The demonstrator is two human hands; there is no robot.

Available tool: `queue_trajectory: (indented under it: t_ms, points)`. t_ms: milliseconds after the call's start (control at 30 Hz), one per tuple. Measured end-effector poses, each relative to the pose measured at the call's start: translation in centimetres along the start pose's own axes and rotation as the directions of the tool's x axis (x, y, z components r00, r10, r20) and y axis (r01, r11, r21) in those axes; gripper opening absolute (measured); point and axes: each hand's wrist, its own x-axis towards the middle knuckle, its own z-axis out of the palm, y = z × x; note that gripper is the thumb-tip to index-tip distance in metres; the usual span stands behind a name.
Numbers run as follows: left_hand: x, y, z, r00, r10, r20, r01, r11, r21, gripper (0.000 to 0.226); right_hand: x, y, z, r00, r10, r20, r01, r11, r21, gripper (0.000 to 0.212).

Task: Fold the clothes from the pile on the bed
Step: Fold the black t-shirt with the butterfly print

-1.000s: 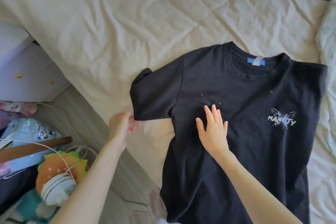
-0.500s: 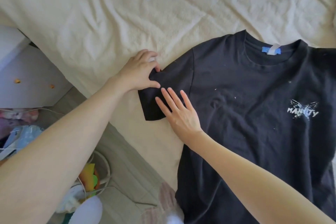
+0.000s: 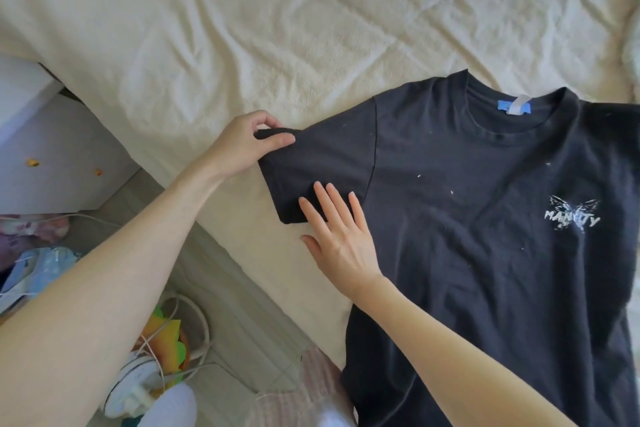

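A black T-shirt (image 3: 485,236) lies face-up on the bed (image 3: 242,28), still being smoothed before folding. The left hand (image 3: 242,146) pinches the sleeve (image 3: 322,163) hem; the right hand (image 3: 341,239) presses flat, fingers (image 3: 332,198) straight. Next, likely, the sleeve folds inward.

You have a single head-worn view, looking steeply down and forward from above the near edge of the bed (image 3: 242,28). It sits close, so your forearms fill the lower frame, and the wide lens bends the bed's edge. Floor beside the bed shows at lower left.
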Motion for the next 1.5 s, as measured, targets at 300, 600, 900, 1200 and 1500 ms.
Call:
queue_trajectory:
  t_ms: [300,600,900,1200,1500]
  points:
    - [-1.1,-3.0,-1.3,0.977,-0.094,0.190,0.097,0.995,-0.008,0.032,2.9,0.8,0.9,0.980,-0.162,0.117,0.184,0.959,-0.214,0.059]
    - [-1.5,-1.0,-2.0,0.973,-0.230,-0.032,0.227,0.972,-0.064,0.014,0.4,0.2,-2.2,0.982,-0.008,-0.190,0.054,0.969,0.240,0.036]
    - [-2.6,-2.6,0.3,0.883,-0.437,-0.170,0.368,0.871,-0.325,0.038,1.5,-0.7,0.0,0.922,-0.185,0.339,0.129,0.975,0.181,0.050]
    - [-6.6,-5.0,5.7,0.889,-0.450,-0.087,0.401,0.855,-0.328,0.041,-4.8,2.1,-2.0,0.993,-0.004,0.117,-0.015,0.988,0.157,0.038]
    - [-13.2,0.8,16.1,0.882,0.197,-0.427,0.022,0.890,0.456,0.040,-14.2,14.0,-8.0,0.872,0.486,0.061,-0.490,0.857,0.159,0.041]
